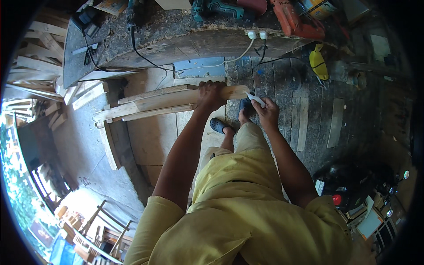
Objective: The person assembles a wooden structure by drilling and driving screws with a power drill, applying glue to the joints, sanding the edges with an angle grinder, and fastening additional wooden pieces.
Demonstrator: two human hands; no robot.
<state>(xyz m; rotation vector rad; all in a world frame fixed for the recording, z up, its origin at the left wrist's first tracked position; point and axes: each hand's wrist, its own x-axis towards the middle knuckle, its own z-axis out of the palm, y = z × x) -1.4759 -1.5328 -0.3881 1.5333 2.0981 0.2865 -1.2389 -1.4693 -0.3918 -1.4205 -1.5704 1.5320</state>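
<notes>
My left hand (pixel 211 95) is wrapped round a long, slightly curved wooden piece (pixel 163 100) near its right end. The piece runs off to the left, beside two other wooden strips, a back one (pixel 152 93) and a front one (pixel 159 112). Between the fingers of my right hand (pixel 267 114) is a small white bottle (pixel 257 100) with a pointed nozzle. Its tip points at the rounded wood end and is touching it or very close; I cannot tell which.
Ahead stands a workbench (pixel 176 46) with a teal power tool (pixel 225 9), an orange power tool (pixel 291 20) and cords. A yellow object (pixel 318 62) hangs at its right. Wood pieces (pixel 39 57) are stacked at left. A motorbike (pixel 353 187) stands at lower right.
</notes>
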